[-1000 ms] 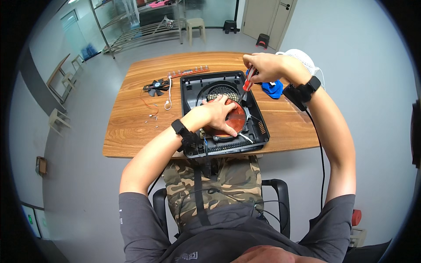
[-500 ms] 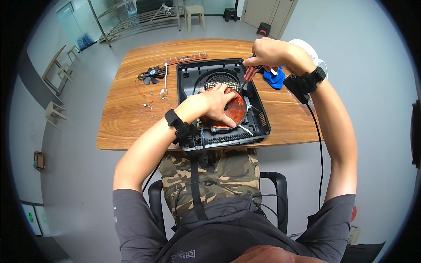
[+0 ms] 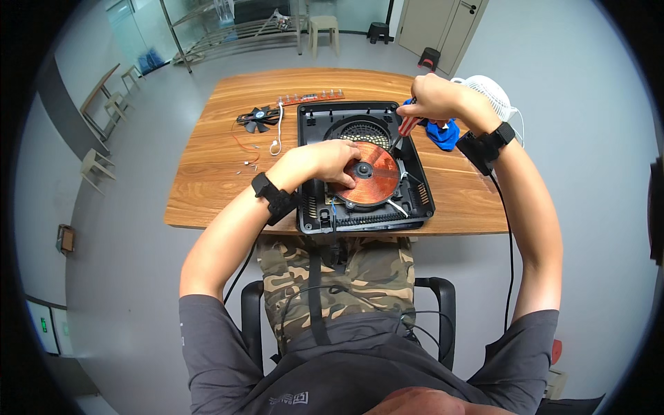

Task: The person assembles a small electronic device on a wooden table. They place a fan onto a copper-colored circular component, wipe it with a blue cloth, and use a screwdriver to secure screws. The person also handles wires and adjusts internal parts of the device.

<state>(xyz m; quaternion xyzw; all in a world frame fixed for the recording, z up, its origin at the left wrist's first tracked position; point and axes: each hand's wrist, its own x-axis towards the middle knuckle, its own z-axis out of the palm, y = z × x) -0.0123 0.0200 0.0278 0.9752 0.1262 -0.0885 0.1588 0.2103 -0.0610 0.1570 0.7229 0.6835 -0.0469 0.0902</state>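
Note:
A round copper induction coil with a black hub sits inside the open black housing of an induction cooker. My left hand grips the coil's left side, its fingers and thumb bent over the windings. Above the housing's far right corner, my right hand is closed round a screwdriver with a red and white striped handle. The screwdriver tilts down to the left, and its shaft reaches the coil's upper right edge. Its tip is too small to make out. White leads run off the coil's lower right.
Left of the housing lie a small black fan, a white cable and several small screws. An orange circuit strip lies behind it. On the right are a blue cloth and a white fan. A black cord hangs from my right wrist.
My left hand has drawn back from across the coil to its left side, uncovering the hub. The screwdriver stays at the coil's upper right edge. The whole view has shifted slightly.

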